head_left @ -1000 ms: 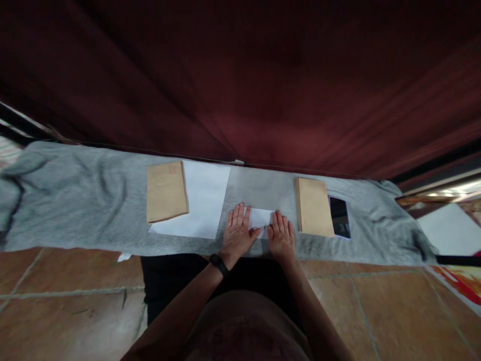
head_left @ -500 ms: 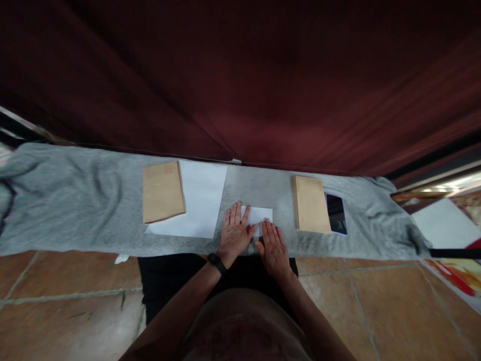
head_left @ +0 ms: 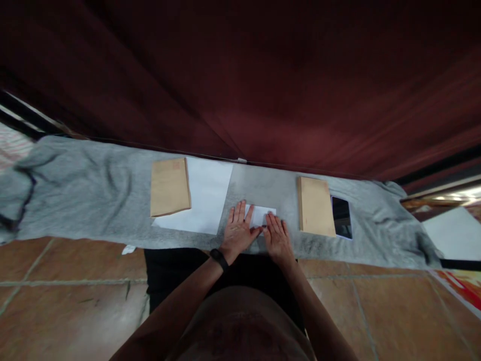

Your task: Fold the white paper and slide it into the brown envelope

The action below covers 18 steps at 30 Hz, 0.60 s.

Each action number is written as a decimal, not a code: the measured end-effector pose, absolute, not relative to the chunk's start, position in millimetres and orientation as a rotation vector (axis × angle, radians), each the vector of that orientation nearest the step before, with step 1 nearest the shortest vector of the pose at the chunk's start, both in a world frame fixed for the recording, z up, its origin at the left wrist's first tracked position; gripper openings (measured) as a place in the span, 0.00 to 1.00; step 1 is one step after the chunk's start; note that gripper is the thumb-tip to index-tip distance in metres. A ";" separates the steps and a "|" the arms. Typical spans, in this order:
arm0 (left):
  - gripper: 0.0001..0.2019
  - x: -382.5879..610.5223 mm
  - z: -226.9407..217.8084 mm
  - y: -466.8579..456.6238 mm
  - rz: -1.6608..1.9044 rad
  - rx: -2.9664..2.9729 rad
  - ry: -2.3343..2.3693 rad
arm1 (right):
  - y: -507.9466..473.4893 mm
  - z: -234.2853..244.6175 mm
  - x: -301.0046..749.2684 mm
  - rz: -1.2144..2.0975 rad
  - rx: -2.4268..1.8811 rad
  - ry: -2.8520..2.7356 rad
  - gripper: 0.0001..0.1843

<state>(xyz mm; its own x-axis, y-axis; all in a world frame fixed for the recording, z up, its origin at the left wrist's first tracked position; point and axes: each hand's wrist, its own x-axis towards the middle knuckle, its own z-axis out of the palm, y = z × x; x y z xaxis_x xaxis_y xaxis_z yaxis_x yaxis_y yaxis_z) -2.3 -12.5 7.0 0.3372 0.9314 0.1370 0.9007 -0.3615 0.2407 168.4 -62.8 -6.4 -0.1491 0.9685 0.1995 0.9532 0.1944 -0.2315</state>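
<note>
A small folded sheet of white paper lies flat on the grey cloth in front of me. My left hand rests spread over its left edge, the thumb reaching toward the right hand. On its lower right part lies my right hand, fingers stretched out and flat. The two thumbs nearly meet at the paper's near side. To the left, a larger white sheet is partly covered by a stack of brown envelopes.
A second stack of brown envelopes lies to the right, beside a dark-screened phone. The grey cloth covers a narrow surface. A dark red curtain hangs behind it. Tiled floor shows below.
The whole view has shifted and tilted slightly. My right hand has moved a little over the folded paper, and the thumbs have come closer together. My left hand stays pressed on the paper.
</note>
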 end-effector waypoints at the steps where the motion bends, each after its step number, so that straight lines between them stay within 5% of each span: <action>1: 0.41 -2.5 6.7 -12.6 0.385 2.467 1.698 | -57.2 -8.2 168.4 0.048 -1.842 -2.171 0.29; 10: 0.35 -9.6 12.8 -14.9 0.376 2.514 1.583 | -37.4 -9.9 186.6 -0.049 -1.829 -2.276 0.30; 18: 0.26 -23.6 21.3 -22.2 0.295 2.721 1.024 | -36.8 -15.6 192.2 -0.078 -1.779 -2.326 0.30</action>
